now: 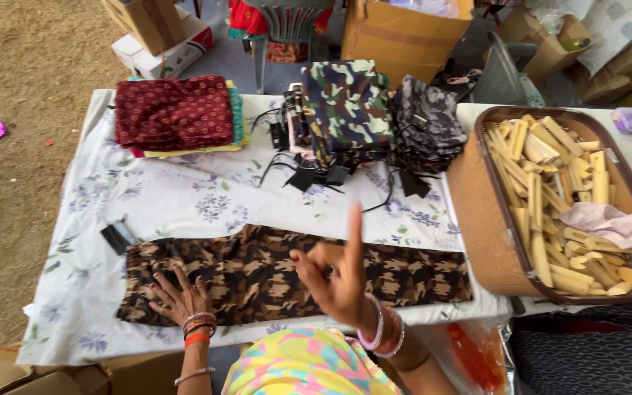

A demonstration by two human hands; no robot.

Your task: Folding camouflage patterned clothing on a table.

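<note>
I see the left hand (179, 298) flat on the brown camouflage cloth (272, 274), fingers spread, pinching nothing, pressing near the cloth's left end. Right hand (338, 281) is lifted above the cloth's middle, forefinger straight up, other fingers curled in, holding nothing. The cloth lies lengthwise across the near part of the table (184, 197), its near edge close to the table's front edge, its right end just beside the basket (488, 241). A small black clip-like piece (117, 238) sits just off the cloth's upper left corner. Open floral cover runs between the cloth and the far stacks: maroon patterned stack (173, 113) far left, green camouflage stack (345, 110) and grey camouflage stack (429, 121) far centre, black straps (309, 175) spilling from them toward me. The basket at right holds pale wooden sticks (550, 197) and a crumpled pinkish cloth (608, 223). Left of the table is bare ground; cardboard boxes (404, 33) stand behind.
</note>
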